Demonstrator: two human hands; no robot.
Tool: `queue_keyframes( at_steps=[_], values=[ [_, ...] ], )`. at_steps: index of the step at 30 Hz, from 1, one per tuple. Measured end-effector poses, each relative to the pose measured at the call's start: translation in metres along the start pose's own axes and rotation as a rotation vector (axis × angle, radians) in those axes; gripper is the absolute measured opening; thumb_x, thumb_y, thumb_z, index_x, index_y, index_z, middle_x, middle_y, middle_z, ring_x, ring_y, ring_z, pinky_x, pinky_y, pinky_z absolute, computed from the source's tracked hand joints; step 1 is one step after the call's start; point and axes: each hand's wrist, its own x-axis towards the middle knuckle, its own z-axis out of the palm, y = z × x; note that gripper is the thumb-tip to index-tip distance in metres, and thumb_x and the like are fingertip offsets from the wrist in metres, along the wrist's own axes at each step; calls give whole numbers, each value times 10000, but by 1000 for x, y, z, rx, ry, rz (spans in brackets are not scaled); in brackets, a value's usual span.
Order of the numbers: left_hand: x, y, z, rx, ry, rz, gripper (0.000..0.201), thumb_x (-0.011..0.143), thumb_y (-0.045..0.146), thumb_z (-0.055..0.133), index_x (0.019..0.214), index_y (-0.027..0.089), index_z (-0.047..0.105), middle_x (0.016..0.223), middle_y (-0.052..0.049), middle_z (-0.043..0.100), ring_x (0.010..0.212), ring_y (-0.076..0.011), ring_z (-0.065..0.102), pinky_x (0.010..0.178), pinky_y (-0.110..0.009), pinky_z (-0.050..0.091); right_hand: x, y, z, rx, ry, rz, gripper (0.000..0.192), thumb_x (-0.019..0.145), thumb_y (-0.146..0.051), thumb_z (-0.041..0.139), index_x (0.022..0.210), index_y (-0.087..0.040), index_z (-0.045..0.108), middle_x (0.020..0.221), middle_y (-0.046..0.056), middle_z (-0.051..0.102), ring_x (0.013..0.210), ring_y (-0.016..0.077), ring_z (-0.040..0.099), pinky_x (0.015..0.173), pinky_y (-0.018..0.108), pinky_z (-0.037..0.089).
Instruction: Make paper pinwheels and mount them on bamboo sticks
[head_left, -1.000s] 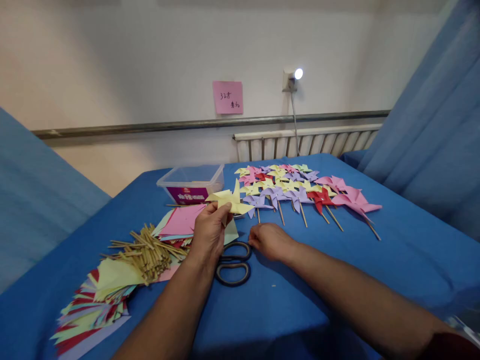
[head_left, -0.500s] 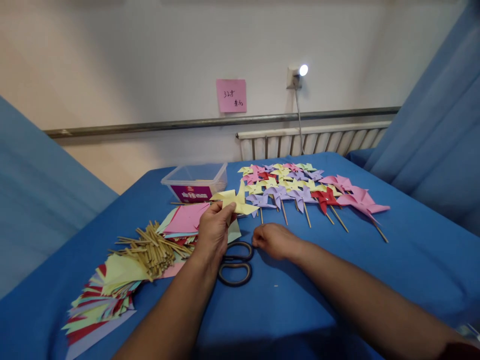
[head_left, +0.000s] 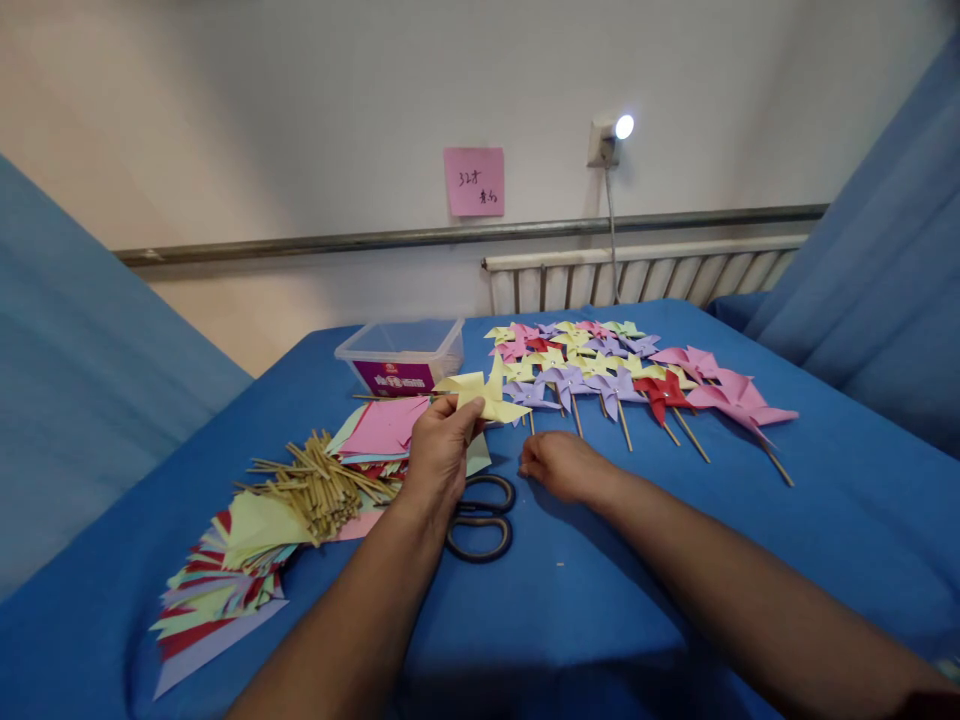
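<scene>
Pinched between the thumb and fingers of my left hand (head_left: 441,445) is a yellow paper pinwheel (head_left: 495,400), raised over the table with its blades folded in. No stick shows on it from here. My right hand (head_left: 566,466) rests low at the blue cloth, its fingers drawn together; whatever they hold, if anything, is hidden. Between the two hands lie scissors (head_left: 484,520) with black handles, their blades covered by my left hand and wrist. Beyond my right hand, several finished pinwheels on sticks (head_left: 615,385) lie in rows, in yellow, purple, pink, red and green.
A clear plastic box (head_left: 401,360) with a purple label stands at the back left. In front of it are coloured paper sheets (head_left: 382,427), a heap of thin wooden sticks (head_left: 319,490) and a fanned paper stack (head_left: 225,590). Blue curtains (head_left: 892,270) hang at both sides.
The view has shifted, so everything sits slightly further right. My left hand still grips the yellow pinwheel; my right hand's fingertips are a little further from the scissors.
</scene>
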Motion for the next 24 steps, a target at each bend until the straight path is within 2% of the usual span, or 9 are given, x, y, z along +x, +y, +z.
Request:
queue_keyframes(
  at_steps=[7, 15, 24],
  values=[
    [2, 0, 0, 14, -13, 0, 297, 514, 247, 832, 706, 125, 641, 674, 4, 627, 590, -88, 538, 618, -230, 424, 0, -2, 1, -36, 15, 37, 170, 865, -329, 567, 929, -198, 655, 894, 46, 714, 796, 171, 625, 603, 256, 331],
    [-1, 2, 2, 21, -36, -8, 313, 514, 261, 842, 731, 122, 664, 713, -17, 654, 617, -98, 555, 608, -224, 420, -2, -5, -5, -206, 3, 11, 230, 906, -273, 470, 927, -160, 670, 950, 117, 716, 867, 225, 654, 671, 275, 392],
    [-2, 4, 3, -12, -31, -4, 324, 477, 261, 860, 698, 121, 668, 676, -9, 645, 596, -94, 555, 613, -228, 428, -6, -10, -4, -126, 32, -3, 221, 916, -263, 460, 942, -159, 653, 941, 120, 714, 857, 218, 651, 677, 282, 395]
  ],
)
